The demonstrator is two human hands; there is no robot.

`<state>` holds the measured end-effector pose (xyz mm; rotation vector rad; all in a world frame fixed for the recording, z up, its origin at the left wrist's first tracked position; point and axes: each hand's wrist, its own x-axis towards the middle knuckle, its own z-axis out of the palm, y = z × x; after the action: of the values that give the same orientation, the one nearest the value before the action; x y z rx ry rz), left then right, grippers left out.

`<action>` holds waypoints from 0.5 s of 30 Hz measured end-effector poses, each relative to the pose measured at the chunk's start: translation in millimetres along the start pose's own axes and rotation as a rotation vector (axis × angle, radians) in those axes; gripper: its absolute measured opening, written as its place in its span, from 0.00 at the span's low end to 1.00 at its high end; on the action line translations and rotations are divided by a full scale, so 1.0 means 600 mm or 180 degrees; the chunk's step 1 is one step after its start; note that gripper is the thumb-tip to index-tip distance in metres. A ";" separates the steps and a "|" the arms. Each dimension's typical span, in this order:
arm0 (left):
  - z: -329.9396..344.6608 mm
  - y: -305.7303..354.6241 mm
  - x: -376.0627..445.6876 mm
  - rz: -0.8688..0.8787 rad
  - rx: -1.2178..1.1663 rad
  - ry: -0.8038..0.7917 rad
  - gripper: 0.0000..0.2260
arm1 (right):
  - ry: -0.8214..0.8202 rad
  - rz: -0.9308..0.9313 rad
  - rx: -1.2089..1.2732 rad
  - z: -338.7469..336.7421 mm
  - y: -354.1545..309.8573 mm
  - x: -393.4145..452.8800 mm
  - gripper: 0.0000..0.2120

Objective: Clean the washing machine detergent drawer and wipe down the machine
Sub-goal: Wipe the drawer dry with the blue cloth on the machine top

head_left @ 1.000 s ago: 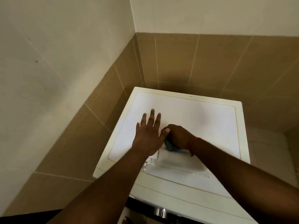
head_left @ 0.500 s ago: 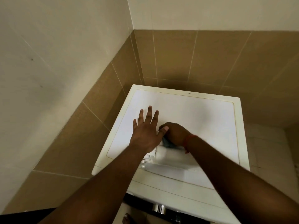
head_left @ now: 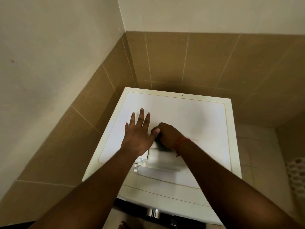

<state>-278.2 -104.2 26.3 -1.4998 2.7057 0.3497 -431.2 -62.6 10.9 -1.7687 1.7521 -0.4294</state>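
Note:
A white washing machine (head_left: 194,116) stands in a tiled corner, seen from above. The white detergent drawer (head_left: 163,159) lies on its top near the front. My left hand (head_left: 138,134) rests flat with fingers spread on the machine top, its heel over the drawer's left end. My right hand (head_left: 166,134) is curled round a dark cloth (head_left: 160,147) and presses it into the drawer's far end; most of the cloth is hidden under the hand. A red thread circles my right wrist.
Brown tiled walls (head_left: 189,60) close in behind and to the left of the machine. A pale tiled floor (head_left: 257,154) lies to the right, with a white perforated object (head_left: 295,176) at the right edge. A chrome door part (head_left: 153,212) shows below the front panel.
My right hand with the cloth has shifted slightly toward the far end of the drawer. My left hand stays flat in the same spot. The view has tilted a little.

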 end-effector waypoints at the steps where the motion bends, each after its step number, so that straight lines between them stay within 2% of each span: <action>1: -0.001 0.001 0.000 0.0005 -0.0006 0.0002 0.37 | -0.0077 -0.0046 -0.0013 -0.006 0.009 0.000 0.08; 3: -0.004 0.004 -0.003 0.0016 -0.0030 -0.0012 0.37 | -0.0465 -0.0024 -0.0200 -0.037 0.044 -0.011 0.10; 6: -0.007 0.006 -0.005 0.0019 -0.0048 -0.0037 0.37 | -0.1061 0.0543 -0.0501 -0.100 0.107 -0.051 0.11; 8: -0.007 0.006 -0.005 0.0017 -0.0065 -0.0038 0.37 | -0.1217 0.0835 -0.0616 -0.121 0.126 -0.070 0.11; 10: -0.004 0.005 -0.005 0.0025 -0.0102 -0.0036 0.38 | -0.1104 0.0872 -0.0518 -0.115 0.111 -0.067 0.11; 15: -0.001 0.002 -0.003 0.0091 -0.0094 0.0043 0.38 | -0.0380 0.0318 -0.0054 -0.014 0.005 0.007 0.09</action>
<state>-278.3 -102.3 27.1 -1.4774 2.7469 0.3833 -438.4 -67.9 14.5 -1.6744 1.7550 -0.2625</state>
